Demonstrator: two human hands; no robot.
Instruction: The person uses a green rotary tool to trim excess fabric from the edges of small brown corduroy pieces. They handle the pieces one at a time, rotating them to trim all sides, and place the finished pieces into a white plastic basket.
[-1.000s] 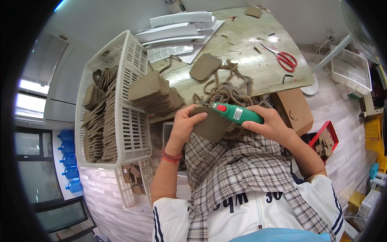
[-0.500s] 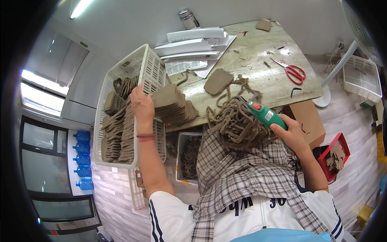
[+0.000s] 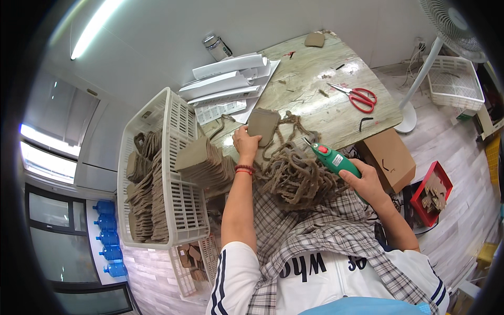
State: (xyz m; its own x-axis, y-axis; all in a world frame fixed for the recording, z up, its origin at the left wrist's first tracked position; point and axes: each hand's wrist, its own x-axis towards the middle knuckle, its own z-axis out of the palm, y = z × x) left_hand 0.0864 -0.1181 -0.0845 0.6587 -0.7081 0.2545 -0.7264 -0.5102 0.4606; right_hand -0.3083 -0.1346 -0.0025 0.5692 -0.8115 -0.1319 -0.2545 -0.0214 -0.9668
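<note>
My left hand [image 3: 247, 143] grips the lower left edge of a flat brown pad [image 3: 264, 126] with rounded corners, which lies on the table. A strand of brown trimmings runs from beside that pad to a tangled heap of brown strips [image 3: 299, 181] over my lap. My right hand [image 3: 367, 184] is wrapped round a green electric cutter [image 3: 336, 160] with a red button. Its narrow metal tip points at the table, just above the heap. Left of the heap, a leaning stack of similar brown pads [image 3: 205, 163] stands beside the basket.
A white plastic basket [image 3: 188, 210] holds stacked brown pads at the left. Papers [image 3: 226, 86] and a flask [image 3: 217, 47] are at the back. Red-handled scissors [image 3: 362, 100] lie on the table [image 3: 304, 68]. A cardboard box [image 3: 391, 157], red tray [image 3: 438, 176] and fan [image 3: 451, 26] are on the right.
My left hand has left the pads at the basket, moved right and taken hold of the single pad on the table. My right hand still holds the cutter near the heap.
</note>
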